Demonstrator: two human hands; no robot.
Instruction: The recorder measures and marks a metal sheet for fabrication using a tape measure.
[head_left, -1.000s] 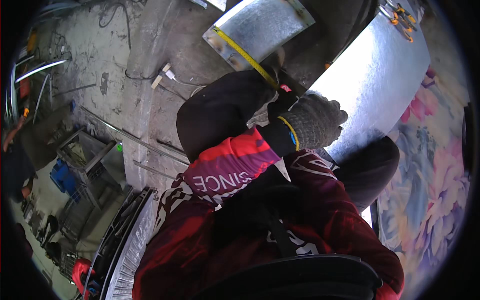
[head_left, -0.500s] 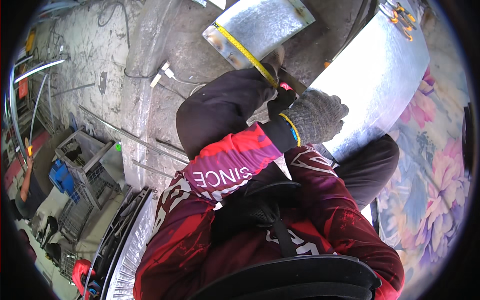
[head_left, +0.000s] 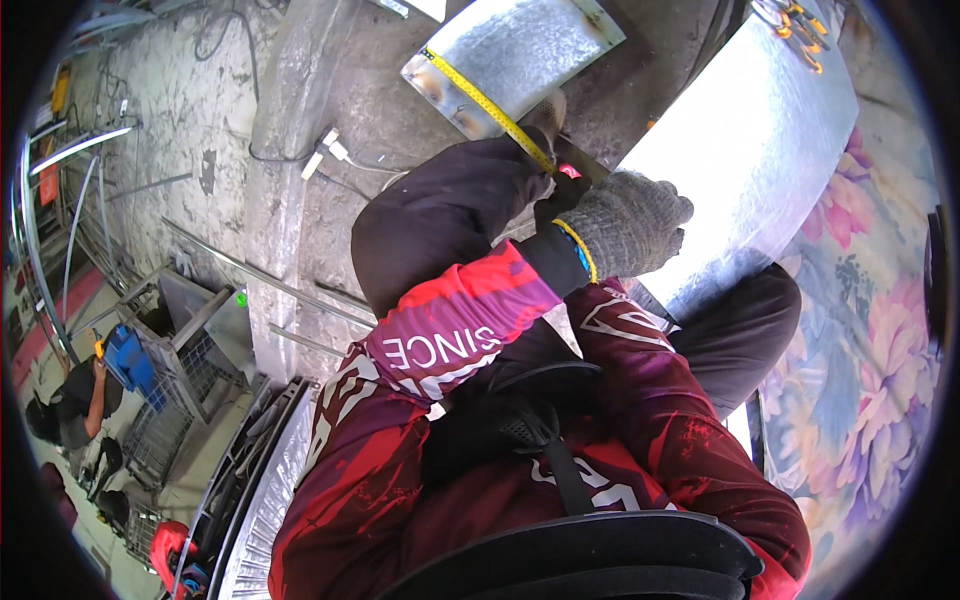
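Observation:
My left hand (head_left: 630, 225), in a grey knitted glove with a yellow-and-blue band at the wrist, rests at the near left edge of a large shiny metal sheet (head_left: 755, 130). Its fingers are curled closed, and whatever they may hold is hidden. A yellow tape measure blade (head_left: 485, 100) lies across a smaller curved metal piece (head_left: 530, 55) and runs back toward a black case (head_left: 560, 200) with a red mark, beside my left wrist. My right sleeve (head_left: 690, 430) reaches up under the left arm; my right hand is hidden there.
Orange-handled pliers (head_left: 800, 35) lie on the sheet's far end. Flowered cloth (head_left: 860, 350) spreads at right. Metal rods (head_left: 260, 270), a white plug (head_left: 335, 150) with cable and a wire cart (head_left: 180, 350) are at left. Another person (head_left: 80, 400) works at far left.
My left glove has shifted very slightly left and up along the sheet's edge. The far-left person has bent over and lowered an arm toward the blue container.

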